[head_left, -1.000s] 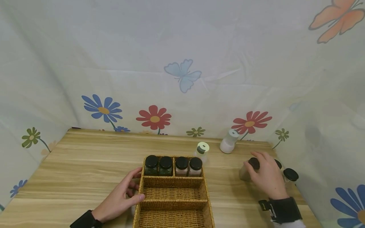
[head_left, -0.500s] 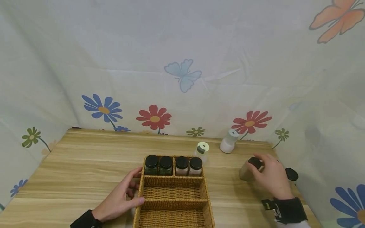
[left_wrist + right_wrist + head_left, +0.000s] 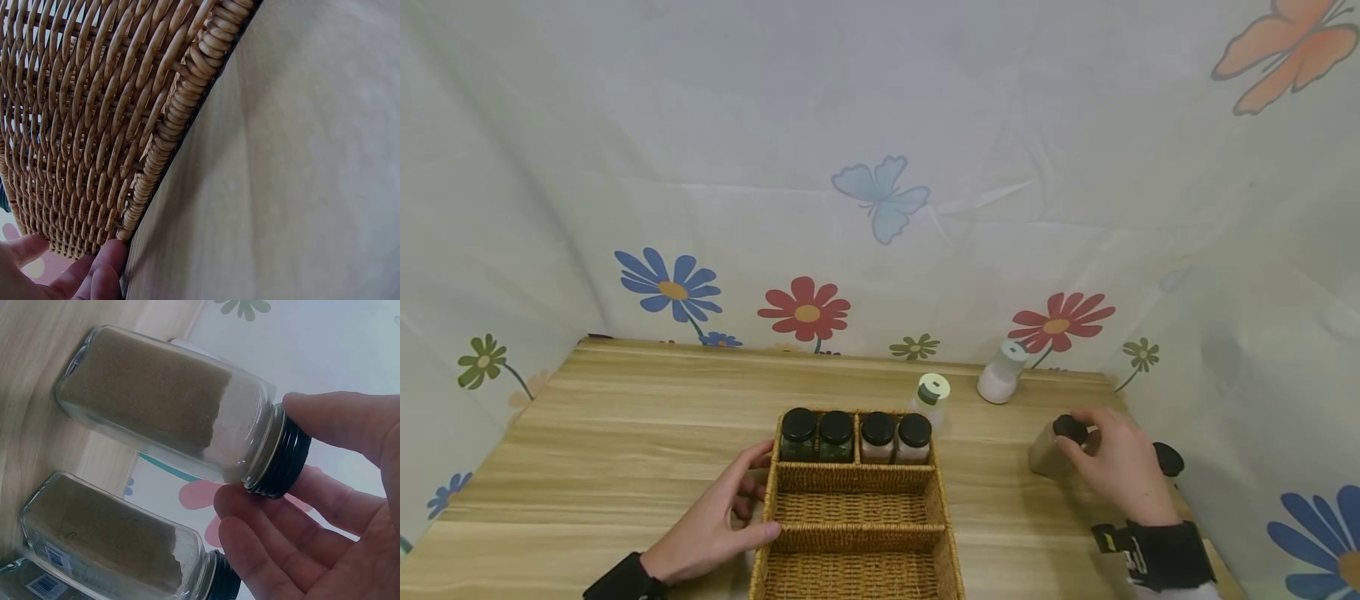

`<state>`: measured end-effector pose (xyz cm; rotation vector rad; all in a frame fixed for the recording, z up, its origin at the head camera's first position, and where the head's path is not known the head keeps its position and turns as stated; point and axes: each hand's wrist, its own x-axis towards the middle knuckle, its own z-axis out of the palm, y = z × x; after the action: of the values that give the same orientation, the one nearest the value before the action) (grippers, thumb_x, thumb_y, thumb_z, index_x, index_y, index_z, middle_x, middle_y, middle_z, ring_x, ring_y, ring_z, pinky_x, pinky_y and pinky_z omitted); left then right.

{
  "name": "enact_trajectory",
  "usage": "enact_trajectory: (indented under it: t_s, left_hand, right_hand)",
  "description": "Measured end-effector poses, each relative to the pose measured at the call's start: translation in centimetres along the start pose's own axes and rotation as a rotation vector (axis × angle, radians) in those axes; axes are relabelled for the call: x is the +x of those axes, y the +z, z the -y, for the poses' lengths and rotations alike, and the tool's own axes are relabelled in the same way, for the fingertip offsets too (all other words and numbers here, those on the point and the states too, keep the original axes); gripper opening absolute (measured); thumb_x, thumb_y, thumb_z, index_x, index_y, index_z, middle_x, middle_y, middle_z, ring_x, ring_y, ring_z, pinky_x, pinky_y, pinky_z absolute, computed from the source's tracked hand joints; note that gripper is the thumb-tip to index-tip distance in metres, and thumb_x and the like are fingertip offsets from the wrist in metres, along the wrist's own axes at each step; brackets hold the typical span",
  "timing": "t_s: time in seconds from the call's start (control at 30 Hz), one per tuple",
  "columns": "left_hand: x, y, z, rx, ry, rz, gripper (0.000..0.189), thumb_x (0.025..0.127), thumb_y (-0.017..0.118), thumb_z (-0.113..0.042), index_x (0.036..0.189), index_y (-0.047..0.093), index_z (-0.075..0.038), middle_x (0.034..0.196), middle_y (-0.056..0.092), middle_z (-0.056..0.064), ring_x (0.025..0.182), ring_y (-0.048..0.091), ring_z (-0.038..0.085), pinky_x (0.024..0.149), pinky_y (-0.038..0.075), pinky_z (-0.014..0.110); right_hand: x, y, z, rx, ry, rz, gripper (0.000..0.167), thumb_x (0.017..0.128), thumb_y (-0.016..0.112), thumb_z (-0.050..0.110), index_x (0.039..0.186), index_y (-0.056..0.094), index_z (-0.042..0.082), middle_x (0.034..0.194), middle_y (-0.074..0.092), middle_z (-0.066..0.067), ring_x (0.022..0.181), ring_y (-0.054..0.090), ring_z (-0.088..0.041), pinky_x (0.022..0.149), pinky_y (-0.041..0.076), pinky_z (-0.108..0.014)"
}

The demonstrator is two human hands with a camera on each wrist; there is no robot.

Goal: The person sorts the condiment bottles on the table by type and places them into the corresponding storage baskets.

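Observation:
My right hand (image 3: pixel 1126 471) pinches the black lid of a square glass spice jar (image 3: pixel 1047 452) at the right of the table. The right wrist view shows the thumb on one side of the lid and fingers on the other; brown powder (image 3: pixel 150 387) fills much of the jar. A second jar of brown powder (image 3: pixel 106 537) stands close by. My left hand (image 3: pixel 711 529) holds the left side of a wicker basket (image 3: pixel 859 527), its thumb on the rim and fingers against the outer wall (image 3: pixel 81 125). Several black-lidded jars (image 3: pixel 837 437) stand in the basket's back compartments.
Behind the basket stands a shaker with a pale green top (image 3: pixel 934 387). A white-topped shaker (image 3: pixel 1002 375) is near the table's back edge. Another black lid (image 3: pixel 1168 459) shows beyond my right hand. A flowered cloth (image 3: pixel 880 275) encloses the back and sides of the wooden table (image 3: pixel 677 400).
My right hand has shifted slightly right and down around the jar's lid, covering more of the jars to its right. The left hand and the basket stay where they were.

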<state>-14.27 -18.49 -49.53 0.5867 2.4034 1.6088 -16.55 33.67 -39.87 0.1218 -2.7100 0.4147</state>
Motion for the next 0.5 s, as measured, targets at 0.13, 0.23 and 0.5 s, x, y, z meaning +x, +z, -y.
enact_trajectory:
  t_s: [0.13, 0.23, 0.5]
  left_hand:
    - [0.0, 0.0, -0.1, 0.001, -0.004, 0.001, 0.083, 0.094, 0.070, -0.026, 0.160, 0.020, -0.031, 0.149, 0.043, 0.011, 0.105, 0.058, 0.017, 0.079, 0.048, 0.030]
    - [0.0, 0.0, -0.1, -0.001, -0.002, 0.000, 0.083, 0.094, 0.071, -0.026, 0.160, 0.021, -0.031, 0.149, 0.043, 0.011, 0.105, 0.058, 0.018, 0.079, 0.048, 0.030]
    - [0.0, 0.0, -0.2, 0.008, 0.003, -0.001, 0.084, 0.094, 0.071, -0.027, 0.160, 0.020, -0.030, 0.149, 0.043, 0.011, 0.105, 0.058, 0.017, 0.079, 0.048, 0.030]
  right_hand:
    - [0.1, 0.2, 0.0, 0.006, 0.001, -0.011, 0.042, 0.079, 0.086, 0.016, 0.111, 0.068, -0.006, 0.099, 0.068, -0.022, 0.072, 0.063, -0.026, 0.061, 0.044, -0.036]
    - [0.1, 0.4, -0.1, 0.009, -0.005, -0.025, 0.042, 0.078, 0.086, 0.015, 0.109, 0.068, -0.006, 0.099, 0.068, -0.021, 0.072, 0.063, -0.026, 0.061, 0.044, -0.037]
    - [0.0, 1.0, -0.3, 0.012, -0.025, -0.078, 0.038, 0.075, 0.084, 0.013, 0.103, 0.067, -0.006, 0.093, 0.066, -0.019, 0.072, 0.065, -0.028, 0.063, 0.046, -0.042]
